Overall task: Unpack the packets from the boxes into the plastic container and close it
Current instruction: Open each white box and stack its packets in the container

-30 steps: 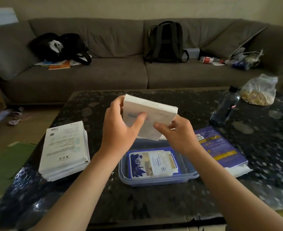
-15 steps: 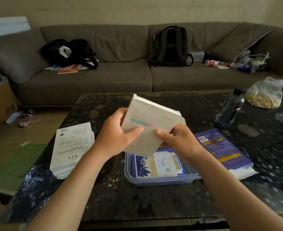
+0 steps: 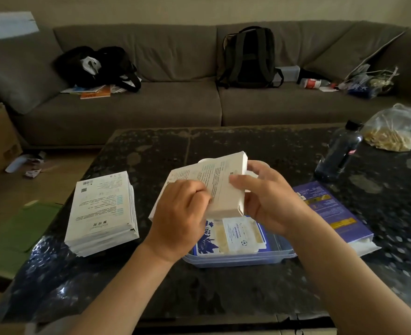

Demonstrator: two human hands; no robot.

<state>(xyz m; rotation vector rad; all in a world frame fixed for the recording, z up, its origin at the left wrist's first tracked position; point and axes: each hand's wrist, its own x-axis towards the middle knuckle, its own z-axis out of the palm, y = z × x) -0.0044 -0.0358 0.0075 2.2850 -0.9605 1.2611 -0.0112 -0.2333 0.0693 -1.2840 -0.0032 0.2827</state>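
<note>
White box (image 3: 221,180) held over plastic container (image 3: 282,255): left hand (image 3: 180,213) pinches its near edge, right hand (image 3: 269,197) grips its right end. Packet stack (image 3: 103,209) left of container, apart

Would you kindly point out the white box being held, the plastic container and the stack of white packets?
white box (image 3: 223,182), head view, on its printed face.
plastic container (image 3: 238,261), head view, on its near wall.
stack of white packets (image 3: 103,209), head view, on the top packet's middle.
</note>
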